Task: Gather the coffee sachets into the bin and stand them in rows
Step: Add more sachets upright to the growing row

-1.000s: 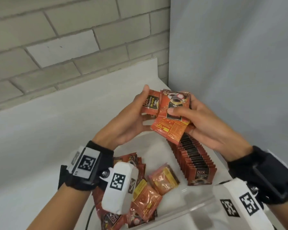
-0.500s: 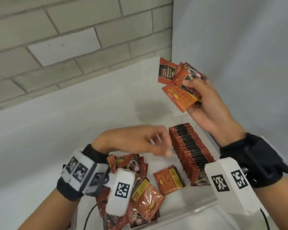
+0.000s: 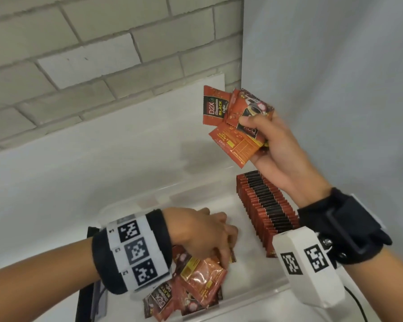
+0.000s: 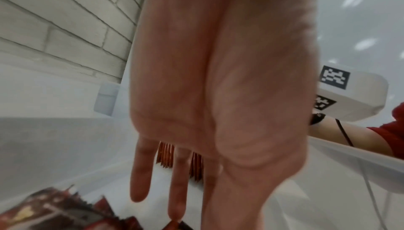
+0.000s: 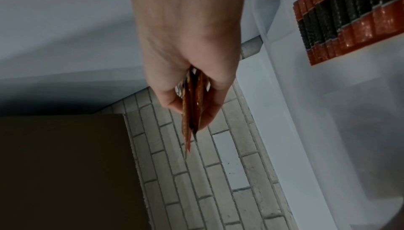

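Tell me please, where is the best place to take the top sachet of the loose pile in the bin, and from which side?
Probably from above, pinching the raised free edge of the top sachet. It lies flat and tilted on the loose pile, so its faces give no grip; the left hand is already over it.

The left hand (image 4: 218,86) fills the view, fingers (image 4: 140,178) straight and pointing down, tips just above loose sachets (image 4: 50,213). Behind them a row of sachets (image 4: 165,156) stands in the clear bin (image 4: 349,164).
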A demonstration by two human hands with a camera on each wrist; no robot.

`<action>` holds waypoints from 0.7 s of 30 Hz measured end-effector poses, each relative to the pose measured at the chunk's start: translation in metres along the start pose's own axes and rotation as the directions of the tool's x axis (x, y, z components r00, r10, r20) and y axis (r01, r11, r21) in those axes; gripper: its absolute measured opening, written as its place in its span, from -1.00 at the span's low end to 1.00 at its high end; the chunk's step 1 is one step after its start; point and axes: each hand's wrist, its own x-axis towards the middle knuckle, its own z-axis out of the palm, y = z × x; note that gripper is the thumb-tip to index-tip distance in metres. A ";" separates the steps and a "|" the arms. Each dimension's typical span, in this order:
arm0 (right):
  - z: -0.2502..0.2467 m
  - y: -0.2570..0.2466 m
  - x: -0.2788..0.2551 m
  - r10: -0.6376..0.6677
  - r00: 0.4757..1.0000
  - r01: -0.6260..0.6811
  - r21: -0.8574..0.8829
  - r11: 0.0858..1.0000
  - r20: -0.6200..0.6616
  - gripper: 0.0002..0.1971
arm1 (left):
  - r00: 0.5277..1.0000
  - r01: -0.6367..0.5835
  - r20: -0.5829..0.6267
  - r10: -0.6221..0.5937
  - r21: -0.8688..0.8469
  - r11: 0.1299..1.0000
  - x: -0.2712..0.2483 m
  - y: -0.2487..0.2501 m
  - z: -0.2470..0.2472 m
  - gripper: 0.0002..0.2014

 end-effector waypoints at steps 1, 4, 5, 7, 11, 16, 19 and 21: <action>0.000 0.000 0.000 0.002 1.000 -0.002 -0.003 1.000 0.003 -0.68 | 0.999 0.031 -0.005 -0.031 -0.041 0.999 -0.001 -0.002 0.003 -0.50; 0.001 0.001 0.000 0.005 1.000 -0.005 -0.008 1.000 0.006 -0.67 | 0.994 0.112 0.024 -0.111 -0.067 0.991 -0.002 0.001 0.004 -0.26; 0.000 0.001 0.000 0.005 1.000 -0.005 -0.010 1.000 0.008 -0.66 | 0.990 0.134 0.050 -0.132 -0.026 0.991 -0.003 0.004 0.002 -0.23; 0.000 0.001 0.000 0.008 1.000 -0.008 -0.014 1.000 0.015 -0.65 | 0.988 0.142 0.061 -0.144 0.038 0.989 -0.004 0.008 0.000 -0.27; 0.001 0.001 -0.001 0.014 1.000 -0.013 -0.023 1.000 0.028 -0.68 | 0.993 0.118 0.009 -0.118 0.022 0.993 -0.008 0.009 -0.003 -0.49; 0.000 0.002 0.000 0.022 0.999 -0.021 -0.037 0.999 0.033 -0.67 | 0.997 0.057 0.046 -0.062 0.095 0.994 -0.012 0.007 0.005 -0.46; 0.000 0.002 0.000 0.024 0.999 -0.022 -0.043 0.999 0.039 -0.67 | 0.977 0.078 0.191 -0.096 0.097 0.992 -0.016 0.007 0.009 -0.34; 0.000 0.002 0.000 0.021 0.999 -0.019 -0.042 0.999 0.043 -0.67 | 0.964 0.119 0.240 -0.114 -0.007 0.993 -0.022 0.006 0.007 -0.22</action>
